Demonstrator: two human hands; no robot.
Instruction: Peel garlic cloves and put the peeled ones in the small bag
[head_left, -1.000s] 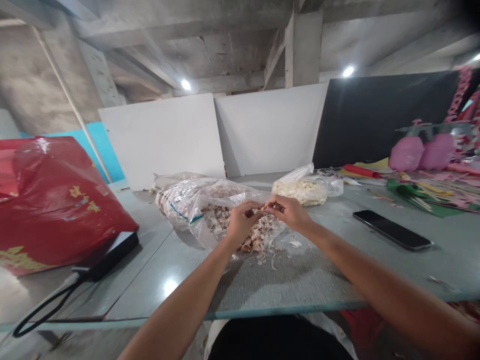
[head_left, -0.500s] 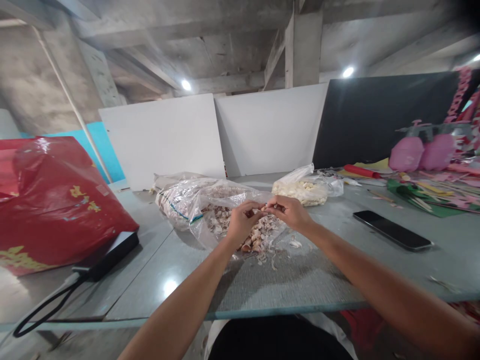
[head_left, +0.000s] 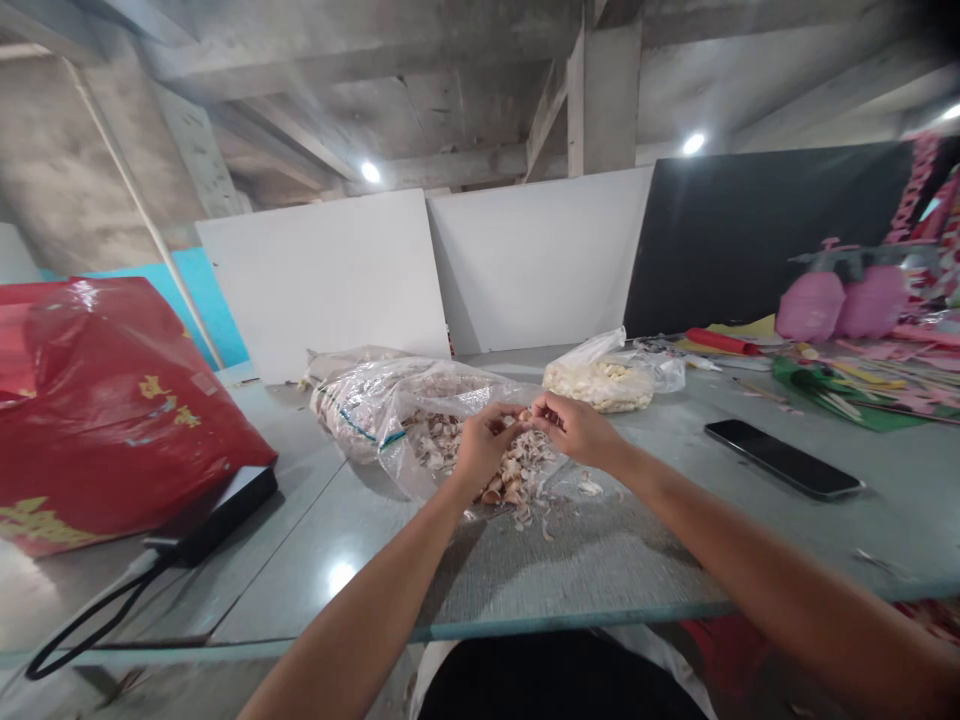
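Observation:
Both hands meet above a heap of unpeeled garlic cloves and loose skins at the mouth of a clear plastic bag. Between my fingertips sits a small garlic clove, mostly covered by the fingers. My left hand pinches it from the left, thumb and forefinger closed. My right hand is closed on its other side, fingers bent against the clove. Just behind my right hand lies a clear bag of pale peeled cloves. Scraps of papery skin are scattered on the table.
A black phone lies to the right. At the left stand a large red bag and a black box with a cable. Pink spray bottles and coloured paper strips crowd the far right. White boards lean behind.
My right hand's fingers have shifted slightly and bent more at the clove. The left hand stays nearly still, and the heap looks the same.

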